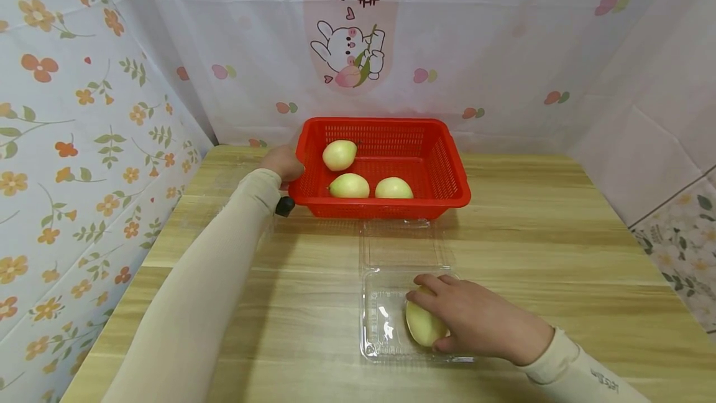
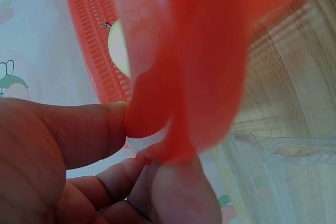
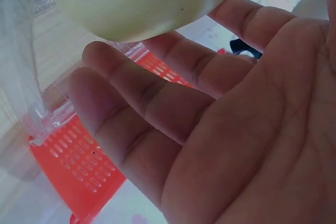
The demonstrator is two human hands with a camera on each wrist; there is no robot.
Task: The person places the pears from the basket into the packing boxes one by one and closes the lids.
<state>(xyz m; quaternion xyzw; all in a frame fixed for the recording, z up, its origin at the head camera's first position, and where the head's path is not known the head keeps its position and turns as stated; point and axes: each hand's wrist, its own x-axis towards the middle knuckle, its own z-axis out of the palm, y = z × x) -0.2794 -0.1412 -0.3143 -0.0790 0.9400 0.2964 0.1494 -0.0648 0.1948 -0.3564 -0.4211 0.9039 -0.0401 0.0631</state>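
A red plastic basket (image 1: 386,209) stands toward the back of the table with three pale yellow pears inside, one of them a pear (image 1: 339,155) at the back left. My left hand (image 1: 282,163) grips the basket's left rim; the left wrist view shows the thumb and fingers (image 2: 92,129) pinching the red rim (image 2: 210,77). In front of the basket lies an open clear plastic clamshell box (image 1: 371,322), its lid (image 1: 403,244) folded back toward the basket. Inside its tray, my right hand (image 1: 467,316) holds another pear (image 1: 422,325) between thumb and fingers. The right wrist view shows that pear (image 3: 142,3) at the fingertips.
Around the basket and box spreads a wood-grain table (image 1: 537,235). A printed white curtain (image 1: 475,48) hangs behind it, and a flowered cloth (image 1: 73,173) hangs on the left. Some faint clear plastic (image 1: 209,198) lies left of the basket, partly behind the left arm.
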